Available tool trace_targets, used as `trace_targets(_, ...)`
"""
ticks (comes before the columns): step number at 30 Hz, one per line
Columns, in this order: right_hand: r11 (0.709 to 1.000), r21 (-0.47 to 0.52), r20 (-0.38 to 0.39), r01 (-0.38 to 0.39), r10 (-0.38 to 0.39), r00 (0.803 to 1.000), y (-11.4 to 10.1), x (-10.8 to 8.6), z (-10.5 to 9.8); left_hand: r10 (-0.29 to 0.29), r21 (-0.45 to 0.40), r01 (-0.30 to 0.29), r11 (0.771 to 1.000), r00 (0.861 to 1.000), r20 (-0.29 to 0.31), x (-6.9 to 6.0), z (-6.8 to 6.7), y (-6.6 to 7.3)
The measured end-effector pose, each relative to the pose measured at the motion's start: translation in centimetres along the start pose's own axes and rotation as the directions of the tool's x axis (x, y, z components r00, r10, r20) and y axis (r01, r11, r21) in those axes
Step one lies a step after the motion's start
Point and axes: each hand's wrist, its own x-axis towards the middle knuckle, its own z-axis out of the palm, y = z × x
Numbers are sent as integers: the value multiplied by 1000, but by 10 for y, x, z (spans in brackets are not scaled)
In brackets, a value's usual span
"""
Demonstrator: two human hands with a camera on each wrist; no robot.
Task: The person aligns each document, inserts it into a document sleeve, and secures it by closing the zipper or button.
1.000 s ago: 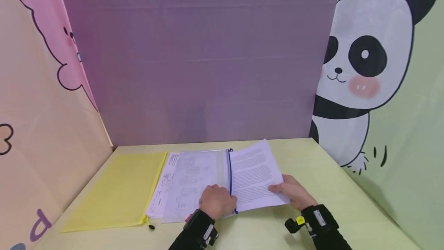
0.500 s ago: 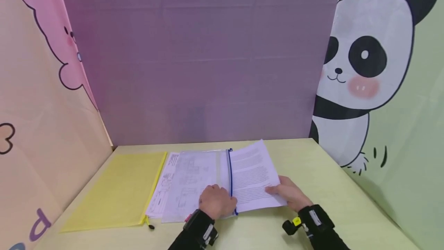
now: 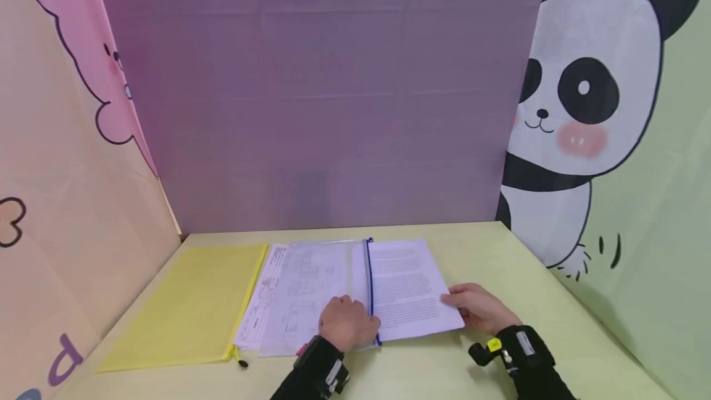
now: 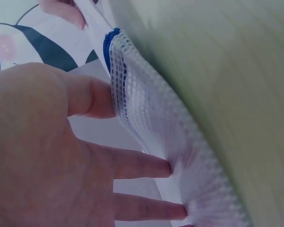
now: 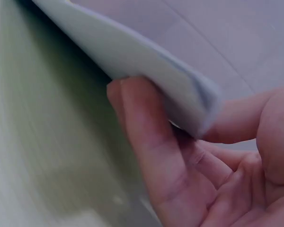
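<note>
A clear mesh zip document bag with a blue zipper lies mid-table, with printed sheets showing through it. My left hand holds the bag's near edge beside the zipper; in the left wrist view, the thumb and fingers of my left hand are at the mesh edge. A stack of printed paper sticks out to the right of the blue zipper, its left part hidden at the bag. My right hand pinches its near right corner, thumb above; in the right wrist view, the fingers support the paper from below.
To the left lies a yellow zip document bag with a dark zipper pull. More printed sheets show between the two bags. The pale wooden table meets a purple backdrop at the back.
The paper's raised far end has come down and lies flatter. My right hand moved slightly left, then back right with the corner. My left hand stays in place.
</note>
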Motion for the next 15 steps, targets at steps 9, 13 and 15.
trace_targets(9, 999, -11, -4, 42, -42, 999, 2, 0, -4, 1, -15, 0, 1000, 1000, 8, -1, -2, 2)
trace_targets(13, 998, -34, -33, 45, -46, 998, 2, 1, 1, 4, -16, -4, 1000, 1000, 14, 0, -2, 1)
trace_targets(15, 998, -45, -35, 49, -50, 998, 1, 0, 3, 4, -20, -4, 1000, 1000, 21, 0, -2, 2)
